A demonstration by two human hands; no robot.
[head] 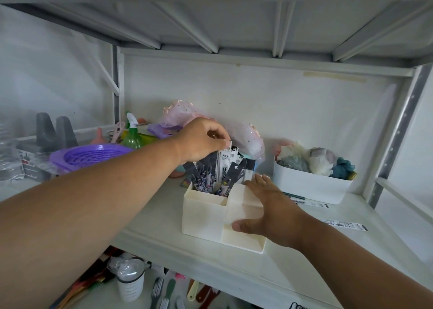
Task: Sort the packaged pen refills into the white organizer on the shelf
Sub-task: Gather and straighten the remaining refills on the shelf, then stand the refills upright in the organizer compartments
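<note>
White metal shelf [164, 233], wall behind. White organizer [206, 215] at centre; its tall rear compartment holds packaged pen refills [225, 168] standing upright. Left hand [201, 140] pinches one packet's top edge; right hand [269, 205] rests spread against the organizer's side. Two loose refill packets [344, 224] lie at 3 o'clock. Likely light, thin, flexible, slippery film: take by the header end.

White refill packet [225, 158], upright in the white organizer [203, 212]: Chinese characters "子弹头" near the top; larger characters lower down, partly hidden, not legible.
Neighbouring dark packets [235, 168]: small white print, too small to read.
Flat packets on the shelf [344, 224]: black print and marks, blurred, unreadable.
Measuring cup on the lower shelf [130, 285]: graduation lines, figures illegible.
</note>
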